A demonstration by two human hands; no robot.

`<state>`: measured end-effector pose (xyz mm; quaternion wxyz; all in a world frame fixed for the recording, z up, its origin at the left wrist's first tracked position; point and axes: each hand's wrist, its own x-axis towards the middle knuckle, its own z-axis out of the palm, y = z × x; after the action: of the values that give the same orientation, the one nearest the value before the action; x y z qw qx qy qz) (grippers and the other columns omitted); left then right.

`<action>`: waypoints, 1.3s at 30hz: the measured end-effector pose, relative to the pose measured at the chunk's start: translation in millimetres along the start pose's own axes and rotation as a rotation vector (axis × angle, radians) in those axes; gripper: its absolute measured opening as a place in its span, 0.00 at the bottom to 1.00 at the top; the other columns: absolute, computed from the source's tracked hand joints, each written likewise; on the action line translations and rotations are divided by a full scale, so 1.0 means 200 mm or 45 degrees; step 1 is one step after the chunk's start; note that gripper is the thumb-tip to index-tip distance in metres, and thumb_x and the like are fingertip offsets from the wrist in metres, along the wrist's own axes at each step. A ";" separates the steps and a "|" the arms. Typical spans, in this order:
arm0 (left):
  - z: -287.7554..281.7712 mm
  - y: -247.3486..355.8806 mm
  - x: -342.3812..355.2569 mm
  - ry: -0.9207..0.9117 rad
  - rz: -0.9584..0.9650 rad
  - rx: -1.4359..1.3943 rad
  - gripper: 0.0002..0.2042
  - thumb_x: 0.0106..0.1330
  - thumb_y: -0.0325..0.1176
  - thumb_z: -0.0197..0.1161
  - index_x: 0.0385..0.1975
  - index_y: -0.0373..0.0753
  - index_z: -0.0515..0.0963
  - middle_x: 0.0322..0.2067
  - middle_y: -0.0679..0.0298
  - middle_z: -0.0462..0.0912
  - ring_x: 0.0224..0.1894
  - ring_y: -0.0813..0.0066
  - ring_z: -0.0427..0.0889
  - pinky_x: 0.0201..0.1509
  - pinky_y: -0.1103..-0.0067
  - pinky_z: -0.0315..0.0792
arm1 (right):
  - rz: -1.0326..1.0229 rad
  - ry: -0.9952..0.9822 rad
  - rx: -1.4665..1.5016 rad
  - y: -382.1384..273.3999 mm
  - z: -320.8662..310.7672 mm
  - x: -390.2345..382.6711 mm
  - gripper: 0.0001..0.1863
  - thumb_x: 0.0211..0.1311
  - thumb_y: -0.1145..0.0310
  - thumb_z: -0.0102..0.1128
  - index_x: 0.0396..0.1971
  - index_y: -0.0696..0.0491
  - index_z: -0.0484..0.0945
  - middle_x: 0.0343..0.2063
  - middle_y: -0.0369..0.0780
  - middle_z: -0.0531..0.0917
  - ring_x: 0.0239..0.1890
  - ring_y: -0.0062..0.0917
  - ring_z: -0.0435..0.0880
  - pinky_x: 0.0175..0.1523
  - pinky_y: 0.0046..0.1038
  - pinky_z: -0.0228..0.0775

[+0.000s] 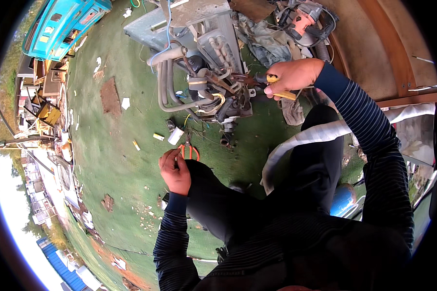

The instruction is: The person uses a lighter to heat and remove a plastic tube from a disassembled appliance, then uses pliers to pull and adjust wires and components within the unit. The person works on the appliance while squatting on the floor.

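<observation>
Well, from the head camera I see the stripped metal unit before my knees on the green floor, its grey bent pipes looping out on the left. I judge the whole unit heavy and stiff, best taken by its frame; the tubes look rigid, yet might kink or scrape me at a rough edge, so I would hold them on a thick straight run. The yellow-handled pliers reach the unit's right side; I can't tell whether their jaws bite on a pipe or only lie against it. They look solid but easy for one hand, with the grips far back giving the best leverage.

My right hand is wrapped round those grips, back of the hand up, thumb toward me, the forearm slanting up and inward from a bent elbow. My left hand hangs by my left knee, fingers loosely curled, forearm nearly straight up from the lower edge; whether anything is pinched in it I can't tell. Just beyond it lie orange-handled scissors, with a white cylinder beside them.
</observation>
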<state>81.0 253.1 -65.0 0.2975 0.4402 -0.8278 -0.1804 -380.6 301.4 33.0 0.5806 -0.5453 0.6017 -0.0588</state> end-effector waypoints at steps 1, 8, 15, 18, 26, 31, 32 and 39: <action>-0.01 0.00 0.00 -0.006 0.004 -0.001 0.07 0.69 0.25 0.62 0.41 0.33 0.85 0.43 0.54 0.87 0.45 0.56 0.82 0.48 0.68 0.76 | 0.034 0.051 -0.132 -0.02 -0.02 -0.02 0.23 0.75 0.51 0.61 0.40 0.60 0.82 0.33 0.39 0.87 0.37 0.27 0.86 0.46 0.32 0.76; -0.07 -0.02 -0.04 -0.033 -0.214 -0.093 0.07 0.67 0.23 0.64 0.42 0.35 0.85 0.43 0.56 0.87 0.45 0.54 0.81 0.52 0.66 0.75 | 0.053 0.267 -0.360 -0.06 0.04 -0.03 0.20 0.74 0.55 0.61 0.39 0.61 0.77 0.26 0.39 0.78 0.28 0.28 0.74 0.37 0.36 0.70; -0.04 0.00 -0.03 0.002 -0.044 -0.092 0.07 0.67 0.22 0.64 0.42 0.36 0.85 0.44 0.57 0.87 0.45 0.57 0.81 0.49 0.67 0.75 | 0.121 -0.247 0.978 0.11 0.23 -0.04 0.22 0.79 0.48 0.55 0.51 0.53 0.79 0.55 0.41 0.86 0.55 0.27 0.87 0.46 0.29 0.77; -0.05 0.01 -0.02 -0.028 -0.146 -0.131 0.07 0.67 0.22 0.64 0.42 0.35 0.85 0.44 0.56 0.87 0.45 0.56 0.81 0.52 0.67 0.75 | 0.030 -0.262 1.076 0.12 0.28 0.04 0.26 0.79 0.46 0.55 0.58 0.55 0.77 0.57 0.41 0.85 0.58 0.29 0.85 0.52 0.31 0.76; -0.07 0.02 -0.02 -0.007 -0.147 -0.132 0.06 0.68 0.23 0.63 0.41 0.34 0.85 0.43 0.55 0.87 0.46 0.55 0.82 0.53 0.67 0.75 | 0.040 -0.251 1.429 0.11 0.35 0.12 0.19 0.77 0.54 0.60 0.51 0.56 0.78 0.35 0.34 0.81 0.32 0.20 0.81 0.34 0.31 0.79; -0.07 0.01 -0.03 0.015 -0.092 -0.086 0.06 0.68 0.23 0.64 0.42 0.35 0.85 0.43 0.55 0.87 0.46 0.55 0.81 0.52 0.66 0.75 | 0.118 0.063 0.966 0.06 0.39 0.13 0.14 0.75 0.62 0.65 0.42 0.59 0.78 0.34 0.37 0.82 0.27 0.20 0.83 0.30 0.29 0.80; -0.06 0.00 -0.03 0.016 -0.091 -0.091 0.07 0.68 0.23 0.64 0.42 0.35 0.85 0.43 0.55 0.87 0.45 0.55 0.81 0.52 0.66 0.75 | 0.130 0.125 0.812 0.05 0.39 0.13 0.15 0.75 0.61 0.65 0.42 0.60 0.78 0.35 0.37 0.83 0.28 0.20 0.83 0.30 0.29 0.81; -0.03 -0.01 -0.01 -0.018 -0.093 -0.077 0.06 0.67 0.23 0.64 0.41 0.35 0.85 0.43 0.56 0.88 0.45 0.55 0.82 0.53 0.65 0.75 | 0.045 0.098 0.767 0.10 0.38 0.09 0.21 0.81 0.53 0.54 0.55 0.58 0.77 0.49 0.41 0.88 0.42 0.18 0.85 0.43 0.28 0.82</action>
<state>86.6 253.5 -63.2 0.2981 0.4598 -0.8073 -0.2192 -329.6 338.7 -17.6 0.6939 -0.3355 0.5882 -0.2450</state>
